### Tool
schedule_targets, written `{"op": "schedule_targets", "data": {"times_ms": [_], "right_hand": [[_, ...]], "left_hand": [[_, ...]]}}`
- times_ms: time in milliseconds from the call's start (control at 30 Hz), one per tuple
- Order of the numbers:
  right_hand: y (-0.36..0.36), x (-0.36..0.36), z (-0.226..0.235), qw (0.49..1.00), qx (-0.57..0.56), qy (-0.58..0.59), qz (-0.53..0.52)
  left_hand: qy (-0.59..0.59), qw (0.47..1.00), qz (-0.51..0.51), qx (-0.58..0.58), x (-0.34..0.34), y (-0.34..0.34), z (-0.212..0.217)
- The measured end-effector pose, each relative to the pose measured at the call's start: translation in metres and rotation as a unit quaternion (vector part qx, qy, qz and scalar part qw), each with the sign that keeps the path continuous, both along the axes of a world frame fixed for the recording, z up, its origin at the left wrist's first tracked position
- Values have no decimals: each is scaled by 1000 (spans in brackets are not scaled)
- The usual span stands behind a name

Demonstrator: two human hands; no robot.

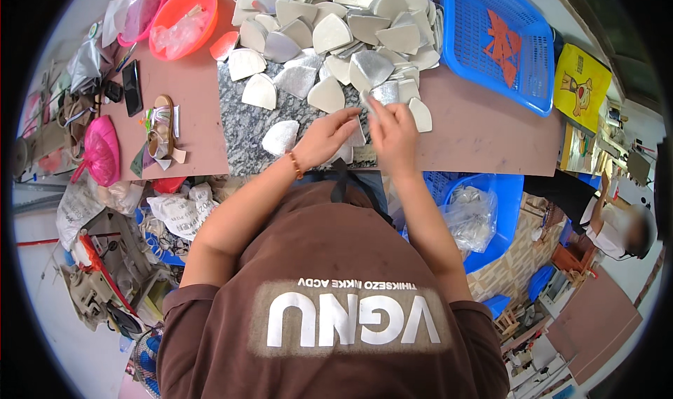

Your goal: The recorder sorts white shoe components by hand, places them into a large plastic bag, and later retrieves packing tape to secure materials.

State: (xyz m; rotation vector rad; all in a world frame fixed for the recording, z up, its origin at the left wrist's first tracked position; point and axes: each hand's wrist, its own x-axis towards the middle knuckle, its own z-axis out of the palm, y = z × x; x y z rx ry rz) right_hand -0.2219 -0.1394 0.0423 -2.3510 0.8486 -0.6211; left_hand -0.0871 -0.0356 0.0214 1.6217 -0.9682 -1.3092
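Note:
A big heap of rounded, petal-shaped pieces (332, 33), some shiny silver and some matt cream, covers the far part of a speckled stone slab (242, 136). In front of it, my left hand (327, 138) curls its fingers around a silver piece (357, 134) close to the slab's near edge. My right hand (395, 138) is closed just beside it, thumb and forefinger pinched at a small pale thing that I cannot make out. One loose silver piece (280, 137) lies left of my left hand. A cream piece (420, 115) rests right of my right hand.
A blue basket (459, 56) with red-orange scraps stands far right, an orange bowl (162, 52) with plastic bags far left. A sandal (161, 129) and a black phone (132, 87) lie on the left. Below the table's right side is a blue bin (508, 210). Another person sits far right.

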Motion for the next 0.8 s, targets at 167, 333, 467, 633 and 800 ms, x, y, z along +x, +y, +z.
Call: {"op": "schedule_targets", "data": {"times_ms": [167, 333, 467, 633, 800], "right_hand": [[25, 8, 53, 992, -59, -39, 104], [30, 10, 66, 971, 197, -126, 56], [30, 14, 73, 955, 278, -98, 20], [35, 19, 71, 909, 397, -128, 2], [33, 20, 70, 866, 482, -128, -26]], "left_hand": [[406, 889, 210, -29, -14, 15, 49], [247, 945, 200, -73, -9, 25, 65], [-45, 979, 138, -145, -8, 25, 72], [-114, 968, 140, -174, -6, 28, 65], [-208, 957, 102, -173, -3, 29, 63]]}}
